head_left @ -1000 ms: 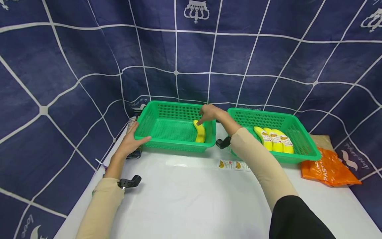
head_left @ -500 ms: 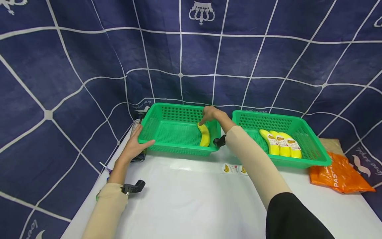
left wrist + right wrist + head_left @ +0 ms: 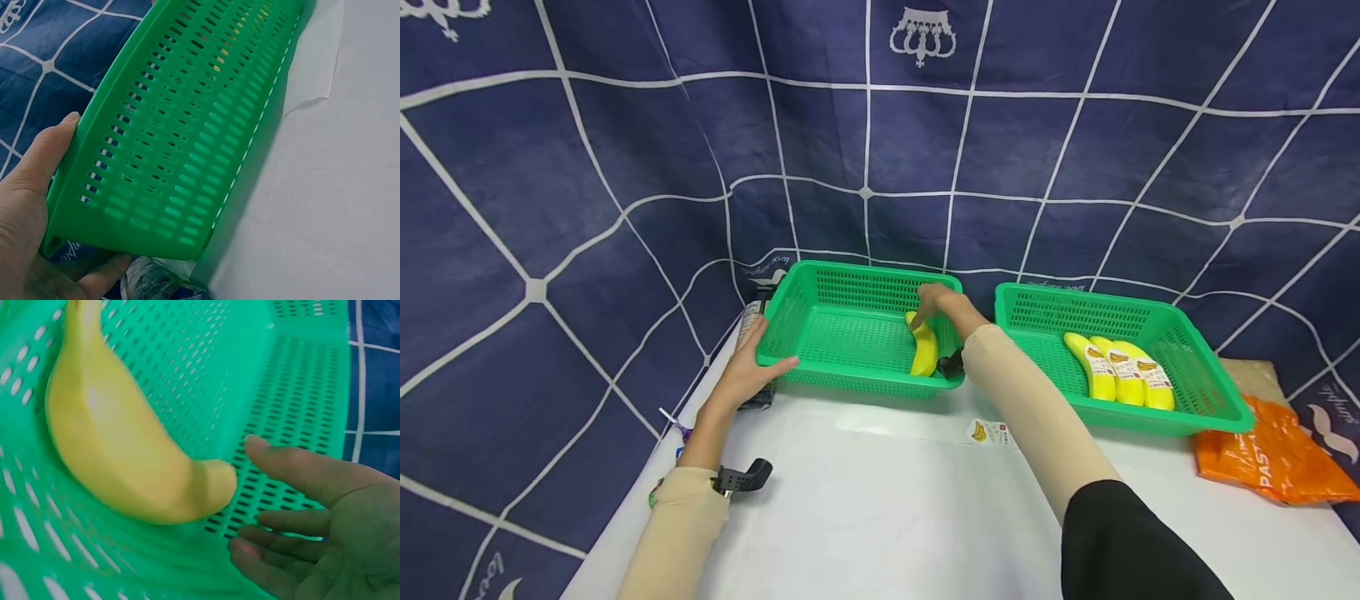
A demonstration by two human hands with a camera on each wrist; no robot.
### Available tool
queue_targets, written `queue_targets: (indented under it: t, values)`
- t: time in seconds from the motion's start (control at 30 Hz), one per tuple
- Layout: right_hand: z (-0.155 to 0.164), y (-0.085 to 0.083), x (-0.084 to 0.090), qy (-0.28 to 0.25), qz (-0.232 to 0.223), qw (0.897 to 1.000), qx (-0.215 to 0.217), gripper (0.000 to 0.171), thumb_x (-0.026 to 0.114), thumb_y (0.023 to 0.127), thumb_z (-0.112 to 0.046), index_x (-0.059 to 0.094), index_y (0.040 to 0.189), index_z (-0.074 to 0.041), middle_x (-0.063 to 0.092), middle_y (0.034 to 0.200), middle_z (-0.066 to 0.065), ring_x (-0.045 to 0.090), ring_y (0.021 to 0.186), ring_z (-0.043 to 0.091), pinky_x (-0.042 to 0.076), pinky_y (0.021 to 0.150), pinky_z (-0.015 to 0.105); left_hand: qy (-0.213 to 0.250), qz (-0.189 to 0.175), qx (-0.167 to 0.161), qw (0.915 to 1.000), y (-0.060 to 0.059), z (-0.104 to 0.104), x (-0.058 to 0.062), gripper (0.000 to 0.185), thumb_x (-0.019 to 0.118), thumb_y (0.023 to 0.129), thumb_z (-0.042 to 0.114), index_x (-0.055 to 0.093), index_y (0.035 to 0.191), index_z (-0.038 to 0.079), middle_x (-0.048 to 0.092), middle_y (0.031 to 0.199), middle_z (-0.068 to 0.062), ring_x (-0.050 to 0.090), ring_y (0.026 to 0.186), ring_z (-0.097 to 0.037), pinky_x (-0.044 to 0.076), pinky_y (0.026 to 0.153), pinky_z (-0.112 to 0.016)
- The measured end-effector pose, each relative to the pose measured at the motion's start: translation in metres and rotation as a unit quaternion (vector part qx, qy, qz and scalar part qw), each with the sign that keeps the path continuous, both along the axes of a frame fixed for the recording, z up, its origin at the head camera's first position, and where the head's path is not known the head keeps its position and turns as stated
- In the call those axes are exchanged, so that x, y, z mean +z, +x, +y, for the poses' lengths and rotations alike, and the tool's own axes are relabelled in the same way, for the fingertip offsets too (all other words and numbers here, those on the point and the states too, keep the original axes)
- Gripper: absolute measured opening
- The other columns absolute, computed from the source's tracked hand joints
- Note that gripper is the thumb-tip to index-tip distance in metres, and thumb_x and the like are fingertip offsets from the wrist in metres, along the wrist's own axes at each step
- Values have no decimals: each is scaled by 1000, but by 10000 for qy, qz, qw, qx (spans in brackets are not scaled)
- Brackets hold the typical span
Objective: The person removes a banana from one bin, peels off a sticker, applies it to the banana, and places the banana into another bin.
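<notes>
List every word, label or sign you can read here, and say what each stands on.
"PASTA": on the orange bag.
Script wording, partly "simple": on the blue cloth backdrop, otherwise unclear.
Labels on the three bananas in the right basket: too small to read.
Banana-picture sticker strip on the table: print too small.

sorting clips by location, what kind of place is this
Probably a staged tabletop recording booth, not a shop or kitchen: a navy cloth backdrop closes in a white table, which holds two green baskets of bananas.
</notes>
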State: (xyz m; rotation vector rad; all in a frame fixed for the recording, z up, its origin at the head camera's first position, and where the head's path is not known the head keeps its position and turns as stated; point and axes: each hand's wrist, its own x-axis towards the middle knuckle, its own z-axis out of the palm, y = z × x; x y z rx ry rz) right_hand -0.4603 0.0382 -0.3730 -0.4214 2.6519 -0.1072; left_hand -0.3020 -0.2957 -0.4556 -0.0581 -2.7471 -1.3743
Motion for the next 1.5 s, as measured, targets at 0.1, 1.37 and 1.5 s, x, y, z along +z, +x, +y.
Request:
queue_targets:
  t: [0.1,1.37,1.5]
  values:
    - [3,-2,-5,-26,-45,9999,-90,81,74,85,-39,36,146,-2,42,148,17,45,132,32,44,108,45,-4,47,12,10000,0,2,-1,105,73,84,48,5,158,18,-1,166,-5,2,152,-38,14,116,-69]
    - [-5,-2,-26,-293,255,9983,-429,45,84,76,-26,57,104,-2,63,90,13,70,71,23,55,55,24,-73,-2,251,9997,-1,10,3,106,72,82,52,6,158,20,2,166,-4,4,152,-37,14,117,-67]
    - [-8,-2,-16,-518,345,9968,-498,45,82,78,-25,57,107,-1,63,99,15,72,80,26,60,65,29,-167,-54,376,9991,0,8,5,106,71,82,55,7,158,20,1,166,-2,4,152,-38,15,117,-67]
